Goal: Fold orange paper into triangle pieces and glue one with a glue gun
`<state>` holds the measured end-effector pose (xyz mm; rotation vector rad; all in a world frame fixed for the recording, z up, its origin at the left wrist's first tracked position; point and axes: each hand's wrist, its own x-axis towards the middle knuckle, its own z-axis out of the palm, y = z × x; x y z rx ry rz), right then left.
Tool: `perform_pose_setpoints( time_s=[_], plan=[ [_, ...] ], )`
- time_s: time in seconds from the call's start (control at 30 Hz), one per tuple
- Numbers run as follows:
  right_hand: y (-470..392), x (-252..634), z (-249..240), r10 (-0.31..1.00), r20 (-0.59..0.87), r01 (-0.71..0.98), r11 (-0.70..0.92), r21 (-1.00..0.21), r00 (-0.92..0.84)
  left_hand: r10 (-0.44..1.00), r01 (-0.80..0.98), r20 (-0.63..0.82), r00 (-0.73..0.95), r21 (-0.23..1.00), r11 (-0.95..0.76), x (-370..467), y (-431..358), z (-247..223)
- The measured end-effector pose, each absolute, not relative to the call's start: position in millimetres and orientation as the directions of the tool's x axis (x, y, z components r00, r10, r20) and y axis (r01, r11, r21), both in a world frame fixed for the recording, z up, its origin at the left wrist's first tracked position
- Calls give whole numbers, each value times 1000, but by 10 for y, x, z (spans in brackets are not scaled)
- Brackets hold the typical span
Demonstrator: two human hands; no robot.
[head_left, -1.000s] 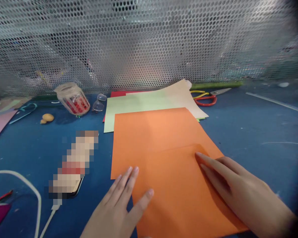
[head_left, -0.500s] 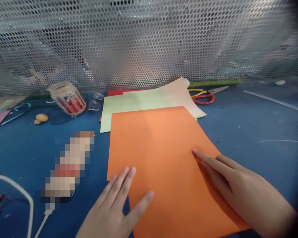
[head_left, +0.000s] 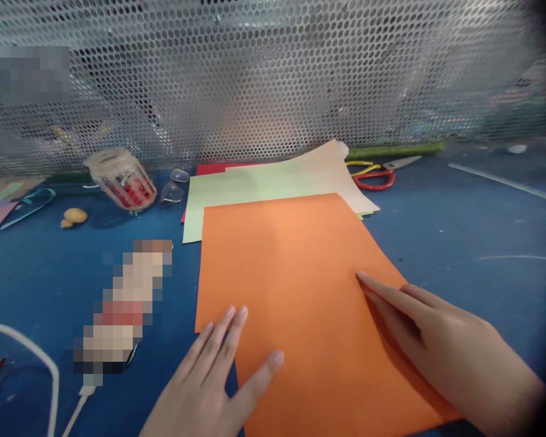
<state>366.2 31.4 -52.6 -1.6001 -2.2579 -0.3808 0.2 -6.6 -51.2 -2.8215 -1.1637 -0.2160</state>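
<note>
My left hand (head_left: 202, 379) lies on the left side of the paper sheet (head_left: 295, 273), my right hand (head_left: 450, 346) on its right. Left of the sheet: a device (head_left: 125, 291); behind, papers (head_left: 236, 188); behind-left, a jar (head_left: 124, 180); behind-right, scissors (head_left: 377, 179).

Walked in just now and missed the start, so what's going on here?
A person has both bare hands at a large orange paper on a blue table. The left hand is spread over its left edge; the right hand reaches over its right side. Scissors lie behind it to the right.
</note>
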Motion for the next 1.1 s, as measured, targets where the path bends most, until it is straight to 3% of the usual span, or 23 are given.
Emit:
perform_pose_setpoints(
  time_s=[0.23,0.53,0.77,1.1],
  plan=[
    [309,3632,-542,853,446,948,317,-27,-273,540,545,191,820,31,-838,-158,86,-532],
    [317,3646,-508,868,421,952,304,-32,-262,610,626,172,774,-65,-777,7,3,-487],
    [298,3640,-518,865,416,949,314,-11,-281,521,526,154,839,9,-850,-104,79,-484],
    [336,3650,-533,833,439,931,363,22,-335,584,639,279,762,-182,-747,33,-40,-507]
  ],
)
